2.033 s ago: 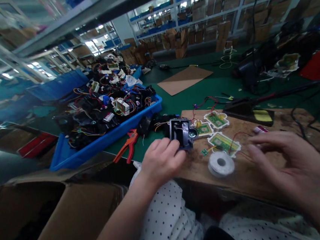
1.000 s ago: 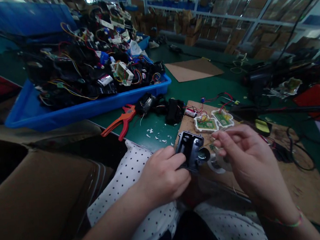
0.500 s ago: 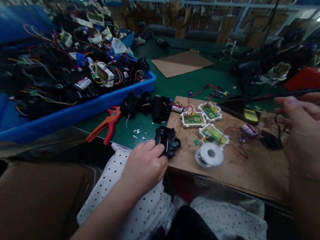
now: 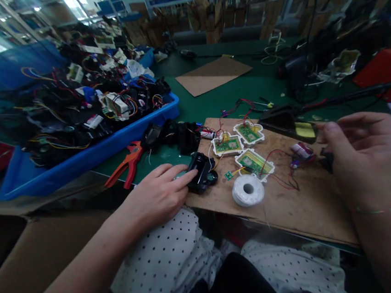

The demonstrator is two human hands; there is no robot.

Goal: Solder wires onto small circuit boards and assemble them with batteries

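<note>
My left hand (image 4: 163,191) lies with its fingers stretched out, fingertips resting on a black plastic housing (image 4: 199,171) at the board's left edge; its thumb is hidden. On the right, my right hand (image 4: 364,158) has thumb and forefinger pinched together beside a yellow sponge (image 4: 305,130) in a black stand. What it pinches, if anything, I cannot make out. A dark piece (image 4: 327,160) shows partly behind that hand. Between the hands are several green circuit boards (image 4: 248,160) in white frames, a spool of solder wire (image 4: 248,190) and a wired purple-and-white cylinder (image 4: 302,151).
A blue tray (image 4: 96,161) heaped with black wired parts stands at the left. Orange-handled pliers (image 4: 127,166) and more black housings (image 4: 187,137) lie before it. A cardboard sheet (image 4: 214,75) lies farther back. A brown work board (image 4: 291,211) covers the front edge.
The view has shifted somewhat. My left hand's fingers have straightened and loosened from the black housing. My right hand has moved left, closer to the yellow sponge, and now covers part of the dark piece.
</note>
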